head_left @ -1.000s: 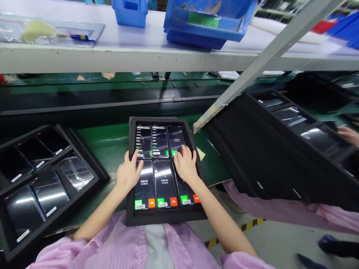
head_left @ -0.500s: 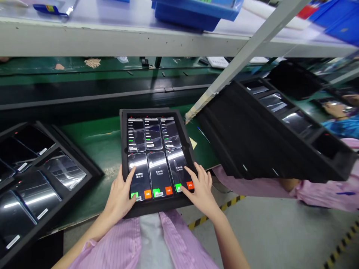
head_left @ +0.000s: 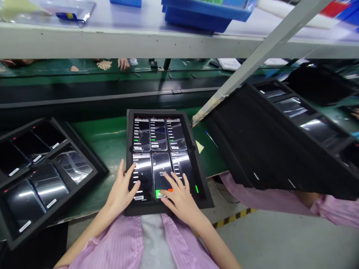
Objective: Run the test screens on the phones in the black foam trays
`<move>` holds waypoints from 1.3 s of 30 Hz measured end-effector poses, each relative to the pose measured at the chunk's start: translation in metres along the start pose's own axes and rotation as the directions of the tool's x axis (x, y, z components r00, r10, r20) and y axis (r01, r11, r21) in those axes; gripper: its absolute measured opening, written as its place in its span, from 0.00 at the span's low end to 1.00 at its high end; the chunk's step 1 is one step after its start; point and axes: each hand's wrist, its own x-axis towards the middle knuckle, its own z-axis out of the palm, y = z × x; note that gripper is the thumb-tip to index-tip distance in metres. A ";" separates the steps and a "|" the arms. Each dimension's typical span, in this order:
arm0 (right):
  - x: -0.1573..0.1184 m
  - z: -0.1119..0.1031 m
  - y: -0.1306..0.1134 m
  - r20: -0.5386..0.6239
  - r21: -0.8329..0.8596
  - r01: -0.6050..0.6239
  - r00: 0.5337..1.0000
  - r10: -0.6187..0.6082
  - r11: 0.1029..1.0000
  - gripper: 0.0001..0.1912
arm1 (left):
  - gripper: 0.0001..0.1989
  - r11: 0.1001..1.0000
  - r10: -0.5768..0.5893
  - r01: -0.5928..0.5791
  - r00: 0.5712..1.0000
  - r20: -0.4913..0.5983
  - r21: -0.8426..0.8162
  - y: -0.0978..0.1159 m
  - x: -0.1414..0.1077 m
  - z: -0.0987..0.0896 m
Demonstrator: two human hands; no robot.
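Observation:
A black foam tray (head_left: 204, 200) in front of me holds two rows of smartphones with lit screens. Text lists show on the back-row phones, such as the back middle smartphone (head_left: 158, 134). My left hand (head_left: 122, 190) is open at the tray's left edge, its fingertips over the front left smartphone (head_left: 143, 172), which shows a list. My right hand (head_left: 181, 196) is open with fingers spread over the front middle smartphone (head_left: 162, 164), thumb near its green button. Beneath that hand, the front right smartphone (head_left: 183, 164) is partly hidden; a list shows on it.
To the left, another black tray (head_left: 98, 170) holds several dark-screened phones. At the right, a tilted stack of black trays (head_left: 246, 138) stands beside a slanted post (head_left: 238, 78). A shelf (head_left: 112, 43) with a blue bin (head_left: 196, 18) crosses above. Another person's hand (head_left: 123, 64) shows beyond.
My right hand has moved left from the front right phone to the front middle one. The front left and front right screens switched from a time display to lists. The view shifted slightly.

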 end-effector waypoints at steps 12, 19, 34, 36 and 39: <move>0.104 -0.007 0.052 -0.166 -0.171 -0.010 0.986 -0.019 0.985 0.19 | 0.22 0.896 -0.055 0.071 0.997 -0.049 0.439 0.028 0.088 -0.023; 0.127 0.006 0.069 -0.165 -0.214 -0.078 0.985 0.043 0.974 0.19 | 0.24 0.904 -0.029 0.047 0.998 -0.050 0.424 0.023 0.088 -0.019; 0.096 -0.009 0.103 -0.304 -0.227 -0.313 0.923 0.238 0.922 0.16 | 0.24 0.960 -0.016 0.039 0.996 -0.085 0.278 0.015 0.083 -0.013; 0.086 -0.014 0.101 -0.334 -0.207 -0.346 0.904 0.266 0.915 0.17 | 0.26 0.987 -0.003 0.016 0.997 -0.082 0.161 0.008 0.074 -0.010; 0.059 -0.017 0.099 -0.360 -0.129 -0.407 0.869 0.340 0.904 0.17 | 0.29 0.997 0.017 -0.021 0.998 -0.056 -0.068 -0.005 0.051 0.001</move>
